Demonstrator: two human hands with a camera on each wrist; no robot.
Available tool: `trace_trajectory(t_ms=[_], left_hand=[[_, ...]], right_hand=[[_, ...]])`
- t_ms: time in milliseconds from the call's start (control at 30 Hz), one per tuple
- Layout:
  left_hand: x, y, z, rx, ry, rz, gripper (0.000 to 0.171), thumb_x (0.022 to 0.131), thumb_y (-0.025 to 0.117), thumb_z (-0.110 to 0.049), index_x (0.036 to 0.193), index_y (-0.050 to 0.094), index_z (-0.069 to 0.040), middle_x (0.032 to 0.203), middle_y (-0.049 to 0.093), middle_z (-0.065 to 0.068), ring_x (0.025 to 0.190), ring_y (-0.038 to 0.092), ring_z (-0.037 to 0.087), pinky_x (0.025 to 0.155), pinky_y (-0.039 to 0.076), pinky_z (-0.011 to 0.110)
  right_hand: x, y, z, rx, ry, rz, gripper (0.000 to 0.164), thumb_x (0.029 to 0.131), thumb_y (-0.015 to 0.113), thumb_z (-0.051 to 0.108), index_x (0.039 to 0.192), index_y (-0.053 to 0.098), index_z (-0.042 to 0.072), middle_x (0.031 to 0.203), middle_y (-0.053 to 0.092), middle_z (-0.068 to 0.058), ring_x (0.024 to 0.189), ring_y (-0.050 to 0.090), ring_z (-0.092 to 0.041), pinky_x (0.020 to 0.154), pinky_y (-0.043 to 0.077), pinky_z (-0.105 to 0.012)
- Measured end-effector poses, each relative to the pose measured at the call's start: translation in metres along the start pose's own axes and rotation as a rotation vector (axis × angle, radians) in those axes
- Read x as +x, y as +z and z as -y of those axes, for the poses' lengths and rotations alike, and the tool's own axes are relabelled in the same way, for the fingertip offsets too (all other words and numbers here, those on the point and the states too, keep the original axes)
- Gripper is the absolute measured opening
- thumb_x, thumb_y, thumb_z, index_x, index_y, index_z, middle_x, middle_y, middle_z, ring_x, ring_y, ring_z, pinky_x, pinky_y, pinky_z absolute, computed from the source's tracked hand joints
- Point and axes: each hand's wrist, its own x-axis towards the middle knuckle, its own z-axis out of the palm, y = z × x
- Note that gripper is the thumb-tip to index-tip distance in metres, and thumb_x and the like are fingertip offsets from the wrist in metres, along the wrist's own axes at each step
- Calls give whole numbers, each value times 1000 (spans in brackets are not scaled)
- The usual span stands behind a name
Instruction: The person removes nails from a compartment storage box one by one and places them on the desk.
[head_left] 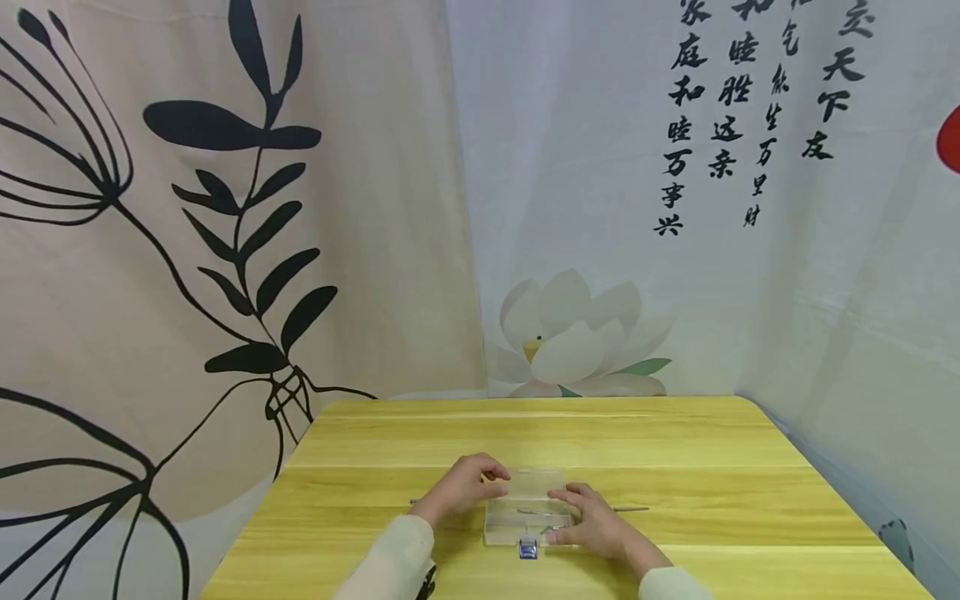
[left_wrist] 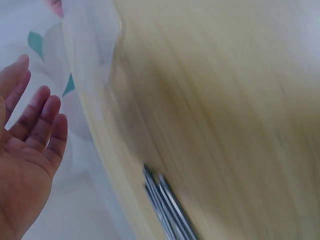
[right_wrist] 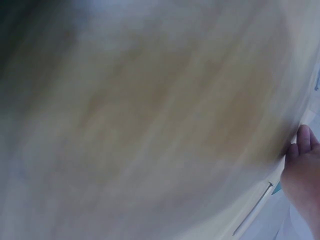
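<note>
A clear plastic box (head_left: 492,535) lies on the table with its see-through lid (head_left: 537,481) raised at the back. Inside are a thin slender item (head_left: 534,512) and small bits too tiny to make out. My left hand (head_left: 467,485) is beside the box's left end, fingers loosely bent; in the left wrist view that hand (left_wrist: 27,145) holds nothing. My right hand (head_left: 598,523) grips the right end of the box, thumb in front and fingers behind. A small blue object (head_left: 528,549) is at the box's front edge.
Several thin metal tools (left_wrist: 170,205) lie on the wooden table (head_left: 360,467) near my left hand. A slim metal rod (head_left: 631,508) lies to the right of my right hand. A printed curtain (head_left: 375,208) hangs behind the table.
</note>
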Motion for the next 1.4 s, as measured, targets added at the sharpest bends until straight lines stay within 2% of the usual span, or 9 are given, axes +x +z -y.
trace_trajectory(t_ms=[200, 500, 733, 1100, 1400], left_hand=[[9, 18, -8, -7, 5, 3, 14, 91, 72, -9, 105, 72, -3, 102, 64, 1, 99, 58, 25, 84, 48, 32], [15, 33, -5, -8, -19, 12, 12, 89, 74, -9, 101, 73, -6, 97, 64, 0, 88, 55, 10, 81, 49, 30], [14, 37, -5, -60, -50, 24, 12, 86, 76, -6, 98, 73, -4, 94, 64, 0, 83, 56, 9, 76, 49, 28], [16, 38, 1, -52, -82, 51, 4, 86, 76, -5, 85, 76, -9, 92, 60, -7, 86, 53, 9, 78, 48, 30], [18, 39, 7, -25, -57, 68, 6, 88, 75, -6, 85, 79, -9, 95, 57, -8, 89, 54, 11, 77, 48, 27]], right_hand=[[1, -1, -1, -1, -8, 2, 74, 80, 82, 39, 142, 54, 10, 151, 29, -31, 134, 24, -59, 98, 24, -76], [1, -1, -2, -3, -7, 3, 74, 79, 82, 40, 142, 54, 11, 151, 28, -32, 134, 24, -60, 98, 25, -76], [1, 0, -3, -16, -3, -1, 75, 78, 83, 41, 141, 55, 12, 150, 29, -32, 134, 25, -59, 98, 26, -75], [0, 1, -2, 10, -8, 8, 74, 80, 82, 39, 142, 54, 11, 151, 27, -32, 134, 23, -60, 97, 26, -76], [1, 0, -2, 8, -3, 12, 73, 80, 82, 39, 142, 54, 12, 151, 28, -31, 134, 23, -60, 97, 26, -76]])
